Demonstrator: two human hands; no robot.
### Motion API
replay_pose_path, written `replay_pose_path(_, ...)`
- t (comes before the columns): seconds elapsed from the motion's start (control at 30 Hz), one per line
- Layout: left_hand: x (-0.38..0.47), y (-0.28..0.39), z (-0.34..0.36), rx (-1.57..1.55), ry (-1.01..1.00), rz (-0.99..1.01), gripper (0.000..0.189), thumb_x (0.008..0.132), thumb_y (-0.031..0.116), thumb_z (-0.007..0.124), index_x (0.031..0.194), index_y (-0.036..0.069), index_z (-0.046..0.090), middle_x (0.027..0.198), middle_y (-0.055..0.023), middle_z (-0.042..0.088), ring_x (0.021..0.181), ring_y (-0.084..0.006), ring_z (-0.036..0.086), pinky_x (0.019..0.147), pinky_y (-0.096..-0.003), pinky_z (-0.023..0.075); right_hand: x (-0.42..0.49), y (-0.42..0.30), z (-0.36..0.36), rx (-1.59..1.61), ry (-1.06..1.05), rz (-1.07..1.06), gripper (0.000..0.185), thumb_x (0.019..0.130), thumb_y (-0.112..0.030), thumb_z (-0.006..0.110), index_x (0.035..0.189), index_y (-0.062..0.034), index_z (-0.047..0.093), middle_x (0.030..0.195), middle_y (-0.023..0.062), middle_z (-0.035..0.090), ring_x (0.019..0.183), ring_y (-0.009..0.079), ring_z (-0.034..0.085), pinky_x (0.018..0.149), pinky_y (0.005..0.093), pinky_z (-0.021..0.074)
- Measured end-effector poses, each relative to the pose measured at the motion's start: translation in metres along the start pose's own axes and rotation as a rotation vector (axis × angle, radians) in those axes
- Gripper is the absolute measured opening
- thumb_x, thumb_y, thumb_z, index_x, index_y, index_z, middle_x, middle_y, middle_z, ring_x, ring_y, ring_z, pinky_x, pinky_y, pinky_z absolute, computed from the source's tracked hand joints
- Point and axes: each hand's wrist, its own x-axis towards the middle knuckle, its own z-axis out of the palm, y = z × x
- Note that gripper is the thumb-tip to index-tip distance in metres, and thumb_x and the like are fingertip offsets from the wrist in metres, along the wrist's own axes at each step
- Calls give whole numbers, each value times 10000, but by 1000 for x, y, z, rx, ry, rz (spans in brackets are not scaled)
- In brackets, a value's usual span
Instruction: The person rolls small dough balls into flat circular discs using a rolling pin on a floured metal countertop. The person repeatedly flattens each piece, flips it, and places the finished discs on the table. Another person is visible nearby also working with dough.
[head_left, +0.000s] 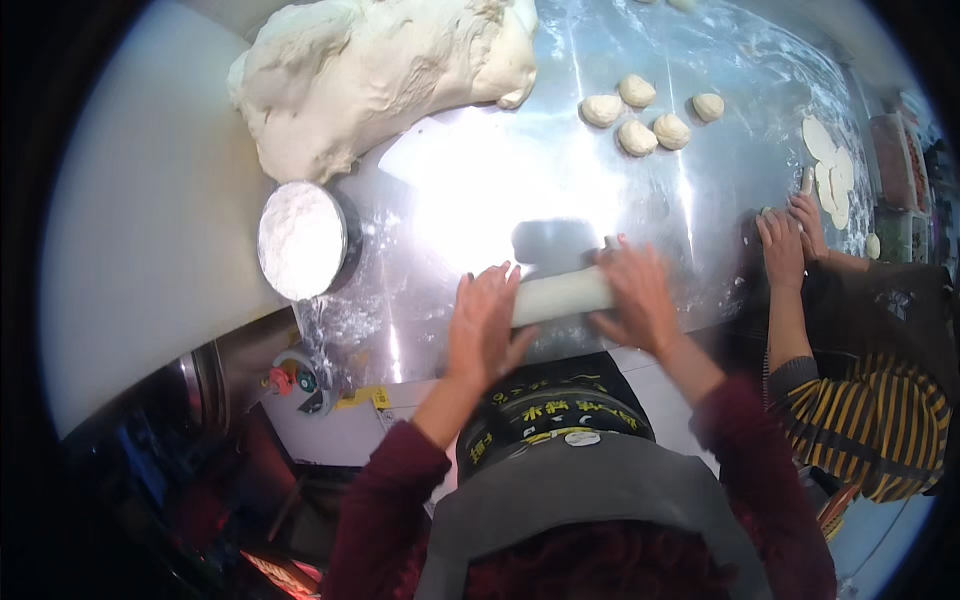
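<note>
A thick, smooth pale roll (562, 296) lies across the near part of the floured metal table (480, 187); whether it is dough or a rolling pin cannot be told. My left hand (486, 322) is on its left end, fingers pointing away from me. Over the right end is my right hand (637, 300), slightly blurred. A large mass of dough (390, 75) rests at the upper left, with a round container of flour (301, 240) below it. Several dough balls (637, 137) sit beyond my right hand.
At the right, a co-worker's hands (787, 232) are over the table beside flat oval dough pieces (831, 172). Clear-sided containers (900, 165) stand past the table's right edge. A pale panel (165, 187) borders the left side. Below the table's near left corner is a tape dispenser (315, 390).
</note>
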Motion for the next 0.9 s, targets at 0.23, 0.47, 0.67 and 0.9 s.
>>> replay_pose_path(0.23,104,-18,34,264,72,-125,720,964,366,558,1552,3,356,1619,-184,353,1526,-310,274,1248,-549,156,87,9,40,-176,-55,28,570,966,-344,546,1421,-2,527,1483,206,520,1392,354,470,1181,546,295)
replay_pose_path(0.47,56,14,17,306,-188,-46,597,945,307,626,1490,96,504,1595,-63,426,1429,-322,422,1183,-596,249,25,3,30,-184,-31,76,684,932,-356,631,1525,-90,418,1573,136,433,1463,308,397,1178,608,255)
replay_pose_path(0.67,-16,28,15,173,-332,-70,741,896,322,699,1555,149,411,1641,-64,339,1514,-319,293,1191,-639,209,-55,-5,37,-93,-163,109,767,918,-389,651,1586,-177,341,1631,124,353,1524,331,298,1182,668,183)
replay_pose_path(0.9,128,-16,-15,52,-68,-20,681,907,401,667,1481,89,473,1549,-158,445,1421,-360,408,1178,-478,336,76,67,-4,156,208,72,436,886,-258,710,1268,-55,656,1257,162,668,1175,365,617,1042,433,462)
